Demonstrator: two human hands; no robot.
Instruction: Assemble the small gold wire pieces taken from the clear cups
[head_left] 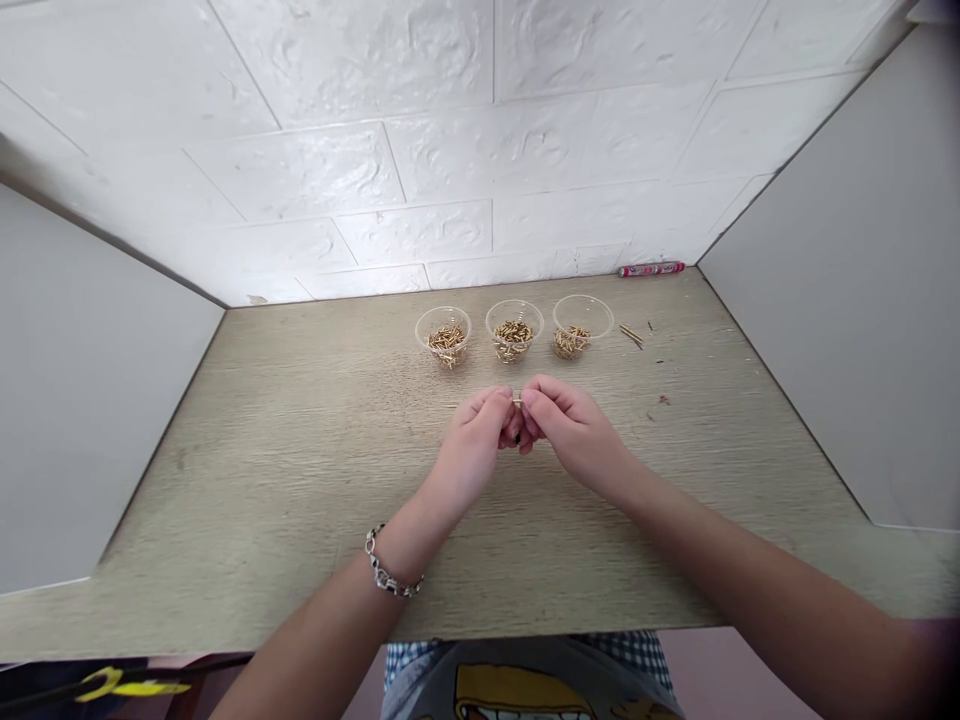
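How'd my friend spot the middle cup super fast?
Find the white brick-patterned wall, then the table below it. Near the wall, three clear cups stand in a row. Only the middle cup, holding golden pieces, has a neighbour on each side.

Three cups (514,310) abreast before the wall (420,220); pen (652,269) further right

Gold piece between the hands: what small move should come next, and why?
Perhaps a gentle push inward: the left hand and right hand seem to pinch the piece from either side, with only a short gold stretch showing between their fingertips.
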